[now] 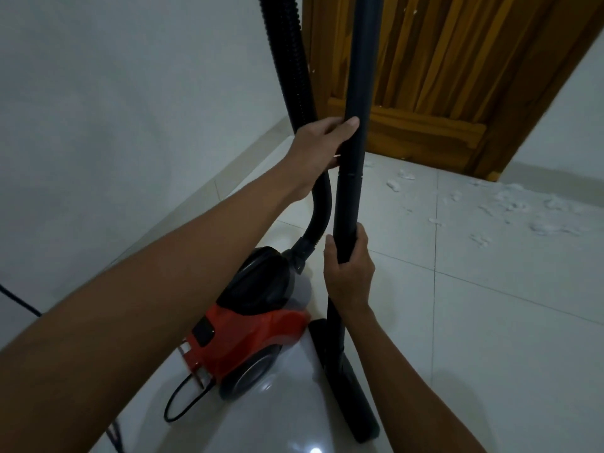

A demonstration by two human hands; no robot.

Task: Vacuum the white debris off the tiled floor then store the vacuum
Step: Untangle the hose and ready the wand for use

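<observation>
1. My left hand (pixel 322 138), frame centre, grips the upright wand (pixel 354 132); my right hand (pixel 348 273) wraps it lower down.
2. White debris (pixel 510 207) lies at right, uncollected; the red vacuum (pixel 255 325) sits lower centre.
3. Seemingly setup; next, the floor head (pixel 343 380) must reach the debris.

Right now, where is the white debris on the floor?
In the head view, the white debris lies scattered on the tiled floor at right, before the wooden door, beyond the vacuum tube.

Vacuum body (pixel 258 325) blocks left; right floor (pixel 490 338) open.
</observation>
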